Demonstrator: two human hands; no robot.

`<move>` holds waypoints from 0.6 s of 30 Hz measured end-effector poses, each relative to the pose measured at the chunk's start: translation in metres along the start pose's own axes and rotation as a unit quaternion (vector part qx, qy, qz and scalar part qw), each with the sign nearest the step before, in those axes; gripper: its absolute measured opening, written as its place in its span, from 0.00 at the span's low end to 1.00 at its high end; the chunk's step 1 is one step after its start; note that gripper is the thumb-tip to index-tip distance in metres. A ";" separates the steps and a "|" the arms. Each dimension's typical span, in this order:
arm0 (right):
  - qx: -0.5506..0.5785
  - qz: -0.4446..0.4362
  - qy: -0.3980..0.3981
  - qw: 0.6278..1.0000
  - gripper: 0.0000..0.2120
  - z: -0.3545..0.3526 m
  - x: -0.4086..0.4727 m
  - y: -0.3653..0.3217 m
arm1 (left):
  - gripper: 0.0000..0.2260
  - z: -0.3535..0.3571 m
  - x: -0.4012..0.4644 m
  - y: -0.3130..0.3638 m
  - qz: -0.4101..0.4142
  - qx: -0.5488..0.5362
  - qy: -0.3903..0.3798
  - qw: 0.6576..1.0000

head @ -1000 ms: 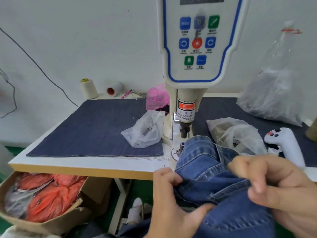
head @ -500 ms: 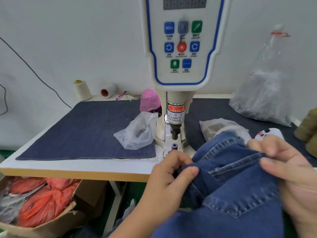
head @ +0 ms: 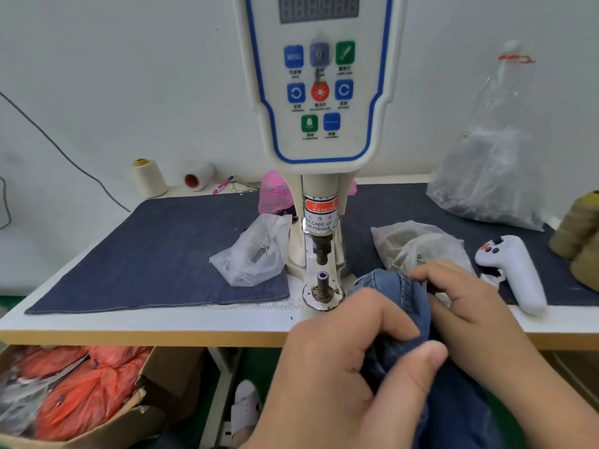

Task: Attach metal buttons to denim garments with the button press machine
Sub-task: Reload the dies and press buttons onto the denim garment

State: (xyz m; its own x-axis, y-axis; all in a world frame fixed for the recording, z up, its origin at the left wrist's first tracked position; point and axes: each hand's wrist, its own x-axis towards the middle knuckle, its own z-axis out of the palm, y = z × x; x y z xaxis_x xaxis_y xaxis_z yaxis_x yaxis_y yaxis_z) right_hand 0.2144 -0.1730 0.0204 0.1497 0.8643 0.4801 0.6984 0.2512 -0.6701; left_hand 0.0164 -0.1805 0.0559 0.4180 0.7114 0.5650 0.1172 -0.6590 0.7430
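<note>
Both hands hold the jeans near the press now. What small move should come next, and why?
Probably slide the denim garment left onto the lower die. The left hand and right hand both grip the bunched fabric just right of the die, which stands bare under the raised punch. Fingers should stay clear of the punch, as the warning label says.

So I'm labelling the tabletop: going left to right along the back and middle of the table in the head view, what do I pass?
Cream thread cone → white roll → pink pen → pink bag → button press machine → large clear bag → white controller → olive thread cones.
</note>
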 end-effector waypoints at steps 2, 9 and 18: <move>0.048 0.021 0.004 0.999 0.11 -0.002 0.000 -0.003 | 0.13 -0.007 0.005 -0.012 -0.053 0.027 -0.009 0.998; 0.099 0.022 -0.097 0.990 0.12 -0.006 -0.015 -0.022 | 0.13 -0.050 0.006 -0.063 -0.274 -0.092 -0.025 0.957; 0.048 0.048 -0.375 0.924 0.17 0.024 -0.043 -0.061 | 0.11 -0.070 0.010 -0.064 -0.332 -0.504 -0.190 0.774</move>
State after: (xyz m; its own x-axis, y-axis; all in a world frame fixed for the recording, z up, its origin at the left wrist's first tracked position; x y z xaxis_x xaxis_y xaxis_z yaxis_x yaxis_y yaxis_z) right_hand 0.1489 -0.2152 0.0274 -0.3445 0.9346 -0.0882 0.6368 0.1636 -0.7535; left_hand -0.0501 -0.1143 0.0389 0.8248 0.5617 -0.0649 -0.2630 0.4826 0.8354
